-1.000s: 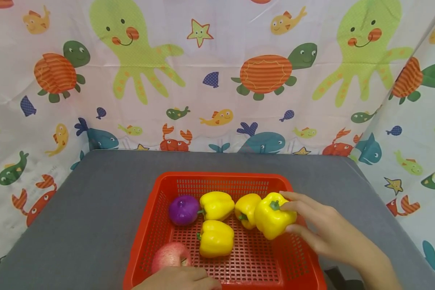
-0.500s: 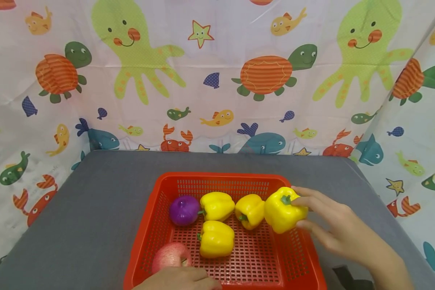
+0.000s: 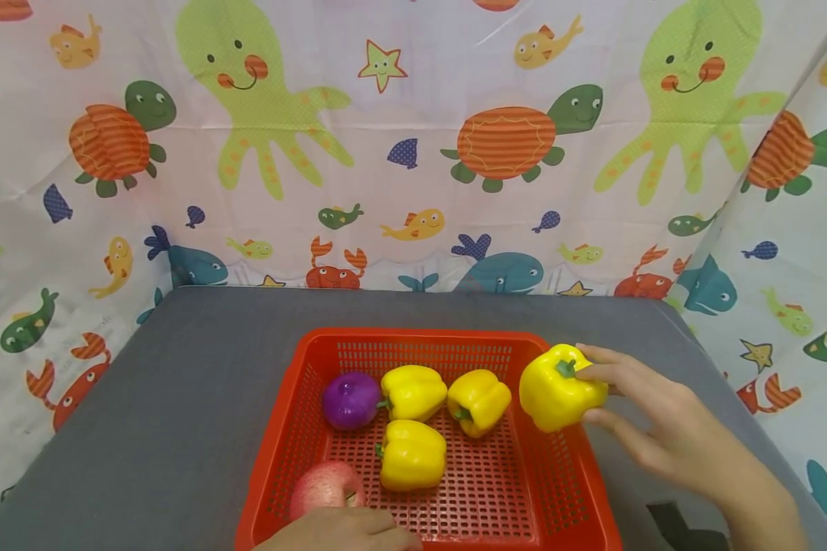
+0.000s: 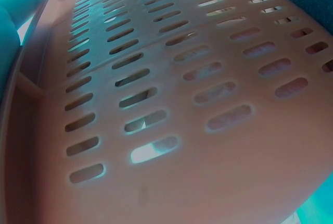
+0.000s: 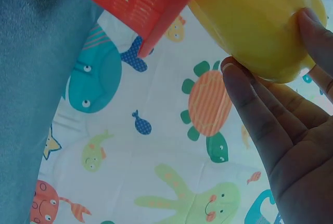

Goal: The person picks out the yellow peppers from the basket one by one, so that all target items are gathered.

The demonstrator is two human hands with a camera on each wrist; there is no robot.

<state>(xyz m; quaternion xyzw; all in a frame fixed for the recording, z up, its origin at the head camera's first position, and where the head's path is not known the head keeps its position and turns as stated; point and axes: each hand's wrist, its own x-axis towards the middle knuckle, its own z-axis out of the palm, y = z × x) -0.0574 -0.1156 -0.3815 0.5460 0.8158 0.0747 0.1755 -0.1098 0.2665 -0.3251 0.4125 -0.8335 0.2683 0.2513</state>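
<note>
My right hand holds a yellow bell pepper between thumb and fingers, over the right rim of a red perforated plastic basket. The pepper's green stem faces left and up. In the right wrist view, the fingertips press its smooth side, beside the basket's corner. My left hand grips the near rim at the lower left; its thumb is hidden. The left wrist view shows the slotted basket wall close up, with a finger past the rim.
Inside the basket lie three more yellow bell peppers, a purple onion and a red apple near the left hand. Grey cloth covers the table. A sea-animal printed curtain encloses the back and sides.
My right hand has carried the yellow bell pepper up and to the right, away from the pepper beside it and over the basket's right rim. The left hand stays put.
</note>
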